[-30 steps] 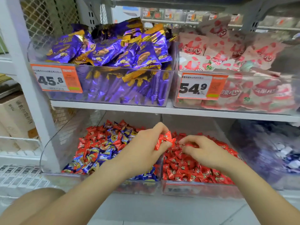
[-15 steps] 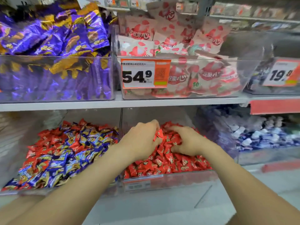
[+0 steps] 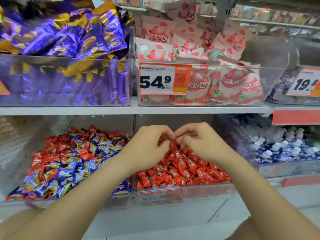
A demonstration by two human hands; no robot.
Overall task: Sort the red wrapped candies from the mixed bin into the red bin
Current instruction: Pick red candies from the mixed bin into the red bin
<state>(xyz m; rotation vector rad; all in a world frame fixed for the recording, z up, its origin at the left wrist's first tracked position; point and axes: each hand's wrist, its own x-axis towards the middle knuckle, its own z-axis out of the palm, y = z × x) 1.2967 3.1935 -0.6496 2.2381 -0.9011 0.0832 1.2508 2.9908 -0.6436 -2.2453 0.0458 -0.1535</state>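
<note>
Plastic, clear and box-shaped, the red bin [image 3: 190, 191] holds a heap of small red foil-wrapped candies [image 3: 181, 174]. Just left of it, the clear plastic mixed bin [image 3: 121, 199] has more red pieces lying among blue wrapped candies [image 3: 65, 172].

Each candy looks light and crinkly, with slick foil over a firm core. A thumb-and-forefinger pinch across the body or on a crimped end should suit it, since the loose heap will likely shift under a scoop.

Over the back of the red bin, the left hand [image 3: 147, 151] and right hand [image 3: 200, 144] nearly touch, fingers curled. Red shows between the fingers, but I cannot tell whether either grip is grasping a candy or has released it.
</note>
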